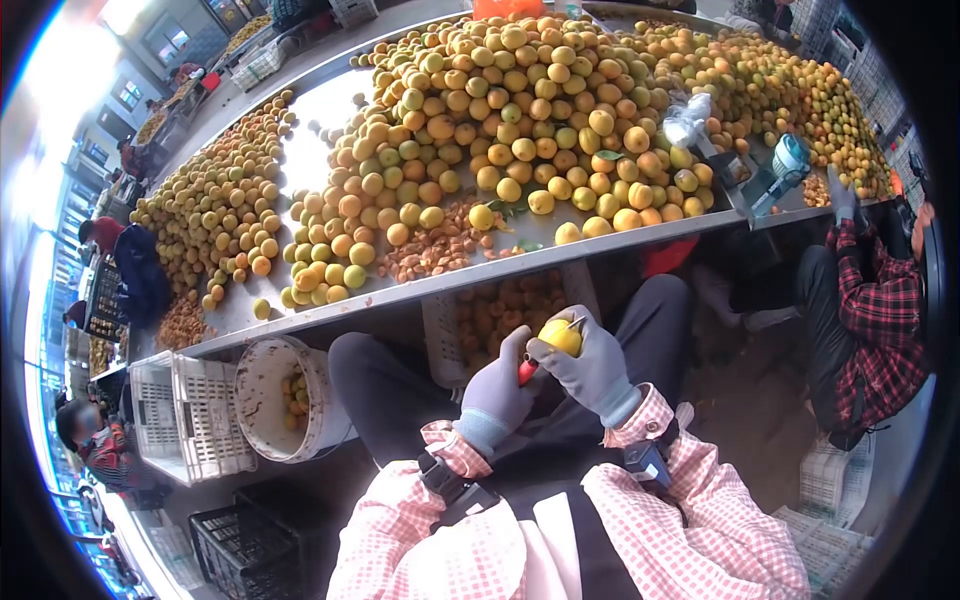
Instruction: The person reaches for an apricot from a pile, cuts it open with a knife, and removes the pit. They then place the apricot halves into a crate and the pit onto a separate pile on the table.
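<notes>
My gloved right hand (592,367) is closed around a yellow apricot (561,337) above my lap. Close beside it, my gloved left hand (497,394) grips a small knife by its red handle (527,371). A dark pointed tip shows at the top of the fruit, and most of the blade is hidden. Below and beyond my hands, between my knees, a crate (440,340) holds orange fruit pieces. Brown pits (430,255) lie scattered on the metal table (420,290) in front of a large heap of apricots (500,110).
On my left stand a white bucket (250,400) with some fruit inside and white plastic crates (205,420). A black crate (245,545) sits lower down. To the right, a person in a checked shirt (880,340) sits at the table, near a turquoise-lidded cup (790,157).
</notes>
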The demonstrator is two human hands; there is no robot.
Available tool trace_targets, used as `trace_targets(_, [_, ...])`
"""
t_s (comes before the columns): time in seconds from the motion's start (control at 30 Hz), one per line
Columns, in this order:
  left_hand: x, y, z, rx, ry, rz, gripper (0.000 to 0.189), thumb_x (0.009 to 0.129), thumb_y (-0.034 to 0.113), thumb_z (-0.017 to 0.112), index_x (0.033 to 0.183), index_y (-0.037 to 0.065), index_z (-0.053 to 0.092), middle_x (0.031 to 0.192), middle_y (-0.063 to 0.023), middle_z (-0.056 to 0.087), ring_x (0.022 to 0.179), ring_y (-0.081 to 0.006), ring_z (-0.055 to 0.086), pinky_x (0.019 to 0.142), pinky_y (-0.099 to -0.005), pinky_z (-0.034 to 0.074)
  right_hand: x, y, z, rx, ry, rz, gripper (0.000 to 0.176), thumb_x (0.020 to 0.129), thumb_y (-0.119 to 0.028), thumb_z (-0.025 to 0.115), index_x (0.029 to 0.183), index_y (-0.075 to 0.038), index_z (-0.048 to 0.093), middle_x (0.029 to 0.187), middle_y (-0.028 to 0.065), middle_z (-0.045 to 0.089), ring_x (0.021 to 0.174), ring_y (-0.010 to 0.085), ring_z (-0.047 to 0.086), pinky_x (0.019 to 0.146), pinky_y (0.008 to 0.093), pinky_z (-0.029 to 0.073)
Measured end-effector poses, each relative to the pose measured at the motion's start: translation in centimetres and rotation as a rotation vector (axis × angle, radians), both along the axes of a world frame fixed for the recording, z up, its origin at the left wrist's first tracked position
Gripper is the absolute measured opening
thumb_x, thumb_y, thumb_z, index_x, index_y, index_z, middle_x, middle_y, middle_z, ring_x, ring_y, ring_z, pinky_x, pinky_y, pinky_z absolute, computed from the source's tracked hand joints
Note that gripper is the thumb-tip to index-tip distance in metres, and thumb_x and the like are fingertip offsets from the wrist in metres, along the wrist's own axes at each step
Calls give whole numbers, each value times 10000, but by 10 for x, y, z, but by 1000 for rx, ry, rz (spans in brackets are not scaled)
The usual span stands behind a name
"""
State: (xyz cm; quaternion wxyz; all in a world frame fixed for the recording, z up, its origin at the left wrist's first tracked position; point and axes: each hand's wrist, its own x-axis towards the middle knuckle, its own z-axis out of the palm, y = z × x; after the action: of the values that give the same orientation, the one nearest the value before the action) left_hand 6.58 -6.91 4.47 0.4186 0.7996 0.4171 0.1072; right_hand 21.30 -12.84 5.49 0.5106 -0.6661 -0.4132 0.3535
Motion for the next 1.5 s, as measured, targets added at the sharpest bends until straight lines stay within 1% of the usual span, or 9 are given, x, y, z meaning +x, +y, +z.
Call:
trace_targets(0.17, [-4,-13,-4,-157,-177,23,440,862,124,638,1267,88,469,960,-211,663,914,-404,639,754,-407,505,-19,0,16,127,576,-64,503,812,-439,732,1050,-36,546,845,106,662,759,201,663,718,313,524])
trace_targets(0.23, [-4,-13,-11,-194,-337,20,345,866,118,631,1184,57,512,954,-220,661,920,-422,626,760,-401,503,-22,-3,23,160,-98,-102,475,824,-401,729,1049,-27,542,845,128,665,772,223,679,711,316,528])
trace_targets(0.37, [-11,-5,-26,92,-13,21,277,853,115,595,1113,104,500,833,-189,658,786,-415,631,656,-467,501,-22,-2,7,157,-468,-99,478,822,-378,737,1076,-31,530,838,138,666,779,228,686,703,322,532])
trace_targets(0.47, [-9,2,-20,217,56,45,292,843,119,589,1115,138,484,788,-164,654,732,-398,633,607,-484,487,-27,7,-11,83,342,-112,471,825,-292,767,1115,-32,503,881,75,637,773,146,656,688,290,542])
trace_targets(0.57, [-3,5,-22,227,134,59,311,853,128,587,1141,148,471,801,-164,659,755,-393,640,614,-479,488,-28,15,-21,92,726,-178,413,852,-226,744,1114,-21,499,921,58,617,791,109,634,705,256,535])
trace_targets(0.9, [-16,-13,-42,62,-71,-92,248,851,110,602,1087,85,531,862,-226,645,825,-438,613,682,-463,486,-17,-11,-15,258,219,89,483,882,-189,672,1270,-10,448,906,66,621,838,125,634,783,261,512])
trace_targets(1.23, [-34,5,-32,-157,-261,-144,261,869,205,657,1070,78,551,859,-215,648,814,-421,622,686,-420,494,-17,-12,-13,214,204,176,524,872,-182,676,1291,-19,407,1010,83,579,838,121,606,821,256,496])
trace_targets(1.43, [-62,12,-2,-207,-378,-85,294,848,73,709,1107,48,572,864,-63,658,693,-135,588,645,-281,486,2,-2,-18,2,1227,-37,346,928,-365,588,1121,-86,518,782,49,543,589,97,471,530,225,403])
trace_targets(1.5, [-67,14,9,-709,-476,220,341,824,0,717,1133,37,578,904,-8,623,729,-56,548,640,-230,471,7,-5,-19,-112,1284,-4,419,942,-476,520,1081,-81,543,725,50,529,554,98,446,500,225,367])
